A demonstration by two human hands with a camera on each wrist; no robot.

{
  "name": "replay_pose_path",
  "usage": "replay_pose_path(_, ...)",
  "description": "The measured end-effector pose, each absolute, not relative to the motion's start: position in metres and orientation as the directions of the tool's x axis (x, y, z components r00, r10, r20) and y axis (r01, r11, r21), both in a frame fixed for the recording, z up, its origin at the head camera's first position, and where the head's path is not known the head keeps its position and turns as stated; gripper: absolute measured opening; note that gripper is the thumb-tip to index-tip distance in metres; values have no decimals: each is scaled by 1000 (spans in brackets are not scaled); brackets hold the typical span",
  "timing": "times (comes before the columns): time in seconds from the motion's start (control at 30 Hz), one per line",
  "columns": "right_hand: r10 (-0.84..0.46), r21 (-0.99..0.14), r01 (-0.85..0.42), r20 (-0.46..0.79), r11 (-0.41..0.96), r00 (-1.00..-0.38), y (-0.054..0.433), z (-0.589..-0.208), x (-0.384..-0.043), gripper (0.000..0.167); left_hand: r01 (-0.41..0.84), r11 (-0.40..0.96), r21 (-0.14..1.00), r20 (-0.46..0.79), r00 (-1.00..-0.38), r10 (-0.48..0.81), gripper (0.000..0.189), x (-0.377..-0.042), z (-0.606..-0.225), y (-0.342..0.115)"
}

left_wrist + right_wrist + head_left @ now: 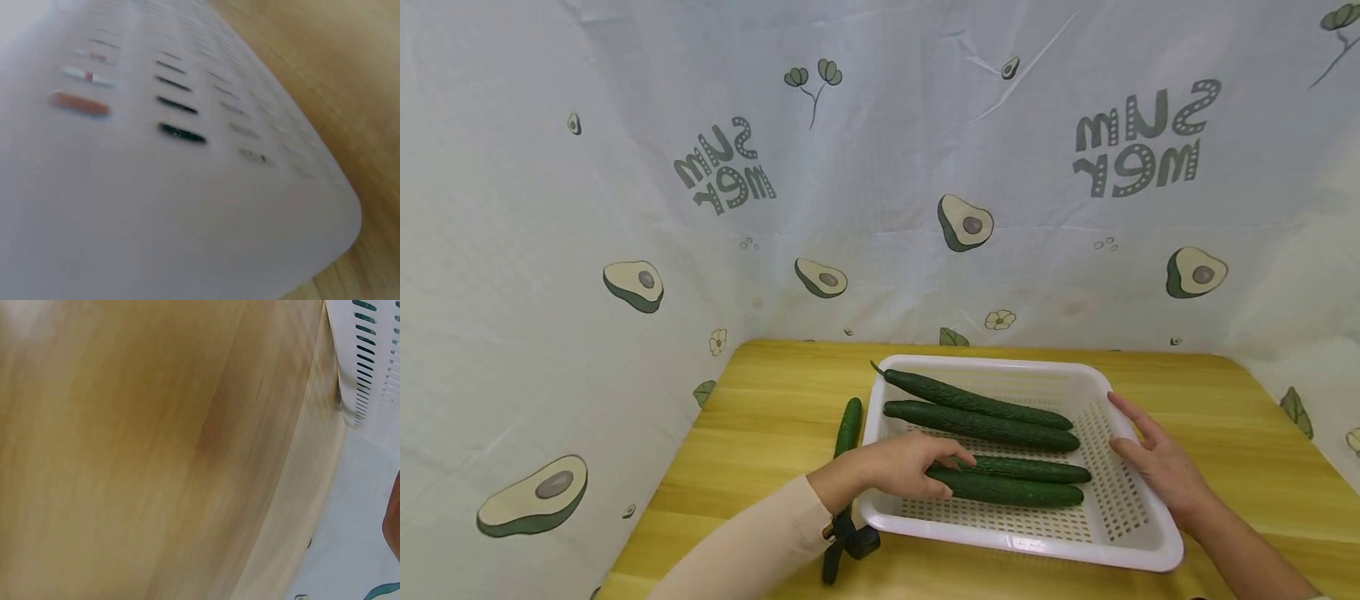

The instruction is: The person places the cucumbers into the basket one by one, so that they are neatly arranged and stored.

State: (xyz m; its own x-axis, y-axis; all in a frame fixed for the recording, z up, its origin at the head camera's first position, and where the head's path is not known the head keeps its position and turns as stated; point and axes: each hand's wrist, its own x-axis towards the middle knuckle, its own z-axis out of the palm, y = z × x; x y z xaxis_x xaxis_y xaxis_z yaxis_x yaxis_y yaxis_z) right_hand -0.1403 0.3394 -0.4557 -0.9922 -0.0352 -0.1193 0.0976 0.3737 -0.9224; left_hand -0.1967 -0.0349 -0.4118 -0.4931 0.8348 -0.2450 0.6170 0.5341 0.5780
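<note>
Several dark green cucumbers [977, 423] lie lengthwise in a white slotted plastic basket [955, 528]. My left hand [902, 468] reaches over the basket's left rim, thumb and fingers parted around the left ends of the two nearer cucumbers [1015, 492]. Close up in the left wrist view is the basket's outer wall [156, 206], with dark green showing through some slots. My right hand [1165, 471] holds the right rim, its thumb over the inner side. Only a sliver of that hand [392, 519] enters the right wrist view, beside the basket [369, 428].
Left of the basket another cucumber [848, 427] lies on the wood-grain table [775, 417], partly hidden under my left wrist. A black device [861, 542] is at that wrist. Behind the table hangs a pale avocado-print cloth [880, 192].
</note>
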Motion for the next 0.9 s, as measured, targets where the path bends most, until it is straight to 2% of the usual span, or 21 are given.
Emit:
replay_pose_path(0.2, -32, -919, 88, -108, 384, -994, 341, -455, -140, 70, 624, 538, 567, -224, -511, 830, 55, -199, -419, -29)
replay_pose_path(0.43, -38, -929, 80, -101, 360, -994, 340, -456, -140, 70, 605, 584, 542, -280, -525, 804, 54, -197, -423, -24)
replay_pose_path(0.67, -31, -921, 90, -110, 378, -993, 339, -455, -139, 71, 617, 618, 488, -253, -577, 776, 54, -193, -423, -20)
replay_pose_path(0.9, -24, -916, 104, -123, 386, -992, 337, -454, -139, 71, 631, 642, 436, -244, -604, 759, 55, -193, -426, -17)
